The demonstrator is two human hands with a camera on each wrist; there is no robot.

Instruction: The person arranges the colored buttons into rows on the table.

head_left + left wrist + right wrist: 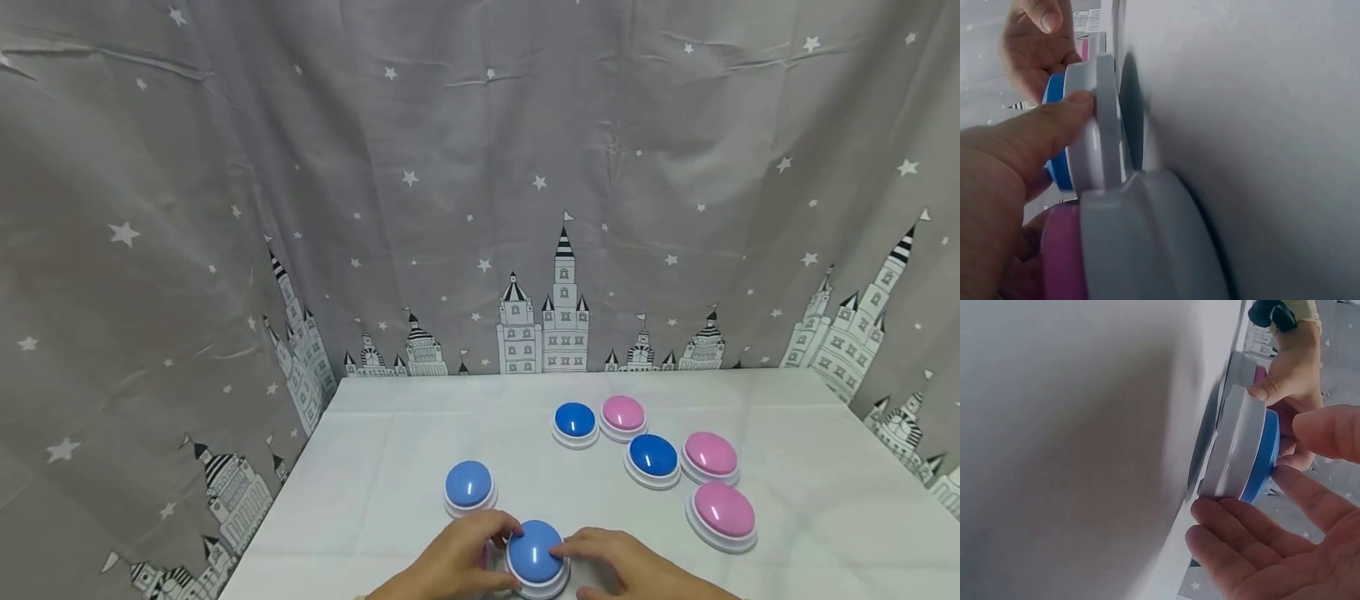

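left hand (461,554): fingers pinch a light-blue button (534,552) around its edge, likely to leave its top uncovered
right hand (618,560): fingers loosely extended, touching the opposite side, probably steadying
light-blue button: between both hands, seemingly just above the desk (360,467)
pink button (1063,250): beside it, under the left hand
second light-blue button (468,483): just beyond, clear of the grip

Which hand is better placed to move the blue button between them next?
Probably the left hand: it pinches the button, whereas the right hand only touches it with extended fingers, its thumb apart.
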